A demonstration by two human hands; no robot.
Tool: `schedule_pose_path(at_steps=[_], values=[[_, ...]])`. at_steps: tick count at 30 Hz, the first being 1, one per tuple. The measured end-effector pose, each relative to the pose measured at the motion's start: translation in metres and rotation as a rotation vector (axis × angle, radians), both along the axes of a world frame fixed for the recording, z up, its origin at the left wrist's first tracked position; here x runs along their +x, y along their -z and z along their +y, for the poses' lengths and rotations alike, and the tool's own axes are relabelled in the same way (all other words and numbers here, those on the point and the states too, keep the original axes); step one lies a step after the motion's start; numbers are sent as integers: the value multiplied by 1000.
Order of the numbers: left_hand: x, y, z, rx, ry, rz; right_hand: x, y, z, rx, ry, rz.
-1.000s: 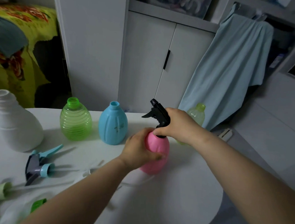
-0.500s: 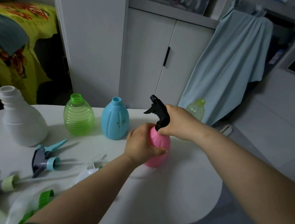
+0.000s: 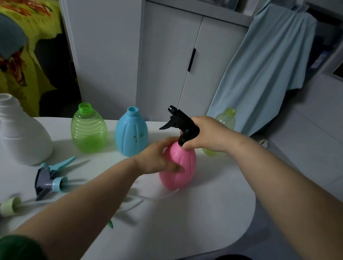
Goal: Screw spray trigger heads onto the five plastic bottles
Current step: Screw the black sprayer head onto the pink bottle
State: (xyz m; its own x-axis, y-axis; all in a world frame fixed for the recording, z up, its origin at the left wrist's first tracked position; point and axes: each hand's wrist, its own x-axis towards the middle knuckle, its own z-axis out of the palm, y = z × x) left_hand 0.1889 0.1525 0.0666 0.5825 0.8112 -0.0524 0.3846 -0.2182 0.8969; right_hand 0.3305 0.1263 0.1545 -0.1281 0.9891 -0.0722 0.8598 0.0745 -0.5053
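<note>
Head view: the left hand [image 3: 155, 158] wraps its fingers around the side of the pink bottle [image 3: 179, 167], which stands on the white desk [image 3: 202, 219] at the centre of the frame. The right hand [image 3: 207, 133] is closed around the black spray head [image 3: 181, 126] sitting on the bottle's neck, nozzle pointing to the upper left. Compared with half a second ago, both grips are the same and the bottle is in the same spot; the spray head has hardly turned.

Left of the pink bottle, along the far edge of the desk, stand an open blue bottle [image 3: 131, 134], a ribbed green bottle [image 3: 89, 129] and a white bottle [image 3: 21, 133], all without heads. A pale yellow-green bottle [image 3: 225, 120] shows partly behind the right wrist. At the lower left of the frame lie a blue-grey spray head [image 3: 50, 178] and a pale green one [image 3: 4, 206], each on its side.
</note>
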Motion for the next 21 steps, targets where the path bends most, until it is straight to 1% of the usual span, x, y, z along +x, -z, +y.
schedule_pose_path(at_steps=[3,6,7,9,12,13,14,17,19,21], values=[[9,3,-5,21,-93,-52,-2,5,0,49,35,-9],[13,11,-11,151,-231,-53,-9,15,-1,155,158,-41],[14,12,-13,179,-249,-55,-10,18,-2,164,179,-19],[14,12,-12,190,-253,-54,-5,21,-3,101,153,110],[12,12,-8,170,-235,-53,10,28,-14,-121,46,321],[11,13,-7,160,-229,-57,15,32,-17,-156,28,392],[11,13,-7,151,-223,-61,17,35,-19,-148,22,475],[11,15,-6,149,-217,-67,17,44,-16,1,58,700],[11,17,-5,148,-217,-77,11,48,-11,75,101,776],[10,19,-3,147,-215,-78,6,54,-8,141,150,812]])
